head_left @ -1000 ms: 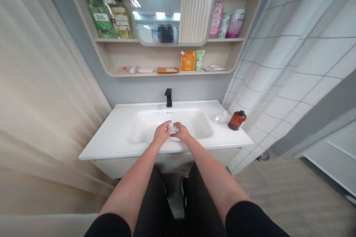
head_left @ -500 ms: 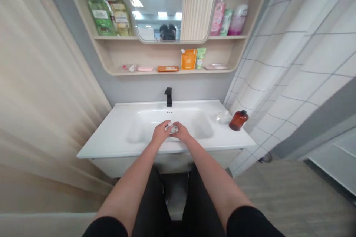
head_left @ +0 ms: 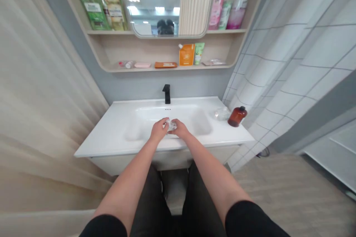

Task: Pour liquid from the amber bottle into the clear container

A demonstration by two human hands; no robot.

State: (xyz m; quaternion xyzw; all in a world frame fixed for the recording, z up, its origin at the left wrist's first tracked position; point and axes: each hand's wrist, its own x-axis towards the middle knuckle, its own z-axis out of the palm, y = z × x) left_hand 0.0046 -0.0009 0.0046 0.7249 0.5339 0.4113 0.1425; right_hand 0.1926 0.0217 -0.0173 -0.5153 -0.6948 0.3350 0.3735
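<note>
Both my hands meet over the front part of the white sink basin (head_left: 140,122). Between them is a small clear, shiny piece (head_left: 171,125) with white in it, like crumpled plastic; its exact kind is too small to make out. My left hand (head_left: 159,129) grips its left side with bent fingers. On the right side, my right hand (head_left: 180,129) has its fingers curled around it, and the fingertips are partly hidden. Behind the hands stands a black faucet (head_left: 167,94).
A brown bottle (head_left: 237,117) and a clear plastic item (head_left: 221,113) sit on the counter's right end. Above, a shelf (head_left: 114,69) holds an orange pouch (head_left: 187,54), a green tube (head_left: 198,53) and small packets. A curtain (head_left: 50,100) hangs at left.
The clear piece has shifted slightly and turned between my fingers. Both hands stay over the basin. My view has tilted a little, so the whole scene sits slightly higher and further left.
</note>
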